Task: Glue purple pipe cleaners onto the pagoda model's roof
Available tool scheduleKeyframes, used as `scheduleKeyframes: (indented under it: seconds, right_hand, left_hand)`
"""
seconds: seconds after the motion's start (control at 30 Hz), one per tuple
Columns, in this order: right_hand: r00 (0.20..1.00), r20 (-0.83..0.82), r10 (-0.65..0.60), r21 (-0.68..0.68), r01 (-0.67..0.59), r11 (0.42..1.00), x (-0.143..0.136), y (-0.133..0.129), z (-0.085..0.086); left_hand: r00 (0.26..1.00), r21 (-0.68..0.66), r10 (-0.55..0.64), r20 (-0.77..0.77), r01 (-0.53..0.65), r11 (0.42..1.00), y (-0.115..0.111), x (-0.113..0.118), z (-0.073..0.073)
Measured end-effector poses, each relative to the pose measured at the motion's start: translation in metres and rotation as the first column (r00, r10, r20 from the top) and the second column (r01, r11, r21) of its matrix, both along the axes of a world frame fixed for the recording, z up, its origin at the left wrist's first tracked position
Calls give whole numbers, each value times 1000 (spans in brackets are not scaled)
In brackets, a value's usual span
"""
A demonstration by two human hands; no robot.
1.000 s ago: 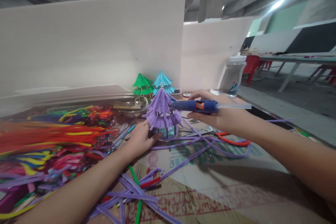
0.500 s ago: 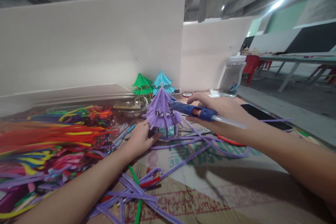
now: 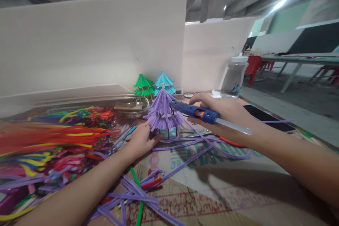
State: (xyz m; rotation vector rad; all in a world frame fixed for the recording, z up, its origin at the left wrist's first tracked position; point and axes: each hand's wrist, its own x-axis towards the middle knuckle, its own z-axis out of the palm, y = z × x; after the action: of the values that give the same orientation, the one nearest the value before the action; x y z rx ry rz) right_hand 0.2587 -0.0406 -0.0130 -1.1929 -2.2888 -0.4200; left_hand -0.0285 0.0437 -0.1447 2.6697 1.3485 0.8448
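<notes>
A small two-tiered purple pavilion model [image 3: 164, 113], its roofs made of pipe cleaners, stands upright in front of me on a light-blue base. My left hand [image 3: 141, 137] grips the base at its left side, thumb in front and the other fingers partly hidden behind. My right hand [image 3: 217, 104] is closed around a blue glue gun [image 3: 196, 111], with a clear glue stick jutting from its back end. The gun's nozzle meets the right side of the upper roof; whether it touches cannot be told. Loose purple pipe cleaners [image 3: 185, 144] lie around the base.
Green [image 3: 143, 84] and light-blue [image 3: 163, 79] pavilion models stand behind. Bundles of coloured pipe cleaners [image 3: 53, 134] cover the left. A metal bowl [image 3: 132, 111] sits behind my left hand. At right are a water bottle [image 3: 234, 77], a black phone-like slab [image 3: 267, 118] and orange-handled scissors [image 3: 233, 142].
The glue stick's rear end has shifted slightly down and right. Both hands, the glue gun and the purple model stay nearly in place.
</notes>
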Motion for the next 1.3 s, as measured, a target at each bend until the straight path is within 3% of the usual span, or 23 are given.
scheduleKeyframes:
  seconds: [0.17, 0.53, 1.3]
  right_hand:
    - [998, -48, 33, -6, -33, 999, 3, 5, -4]
    - [998, -15, -57, 40, 57, 998, 3, 0, 2]
    - [999, -32, 4, -111, -7, 994, 6, -4, 7]
  left_hand:
    - [1000, -11, 2, -2, -2, 1000, 0, -1, -1]
    - [1000, -17, -4, 3, 4, 1000, -2, 0, 2]
    - [1000, -20, -1, -7, 1, 1000, -1, 1, 3]
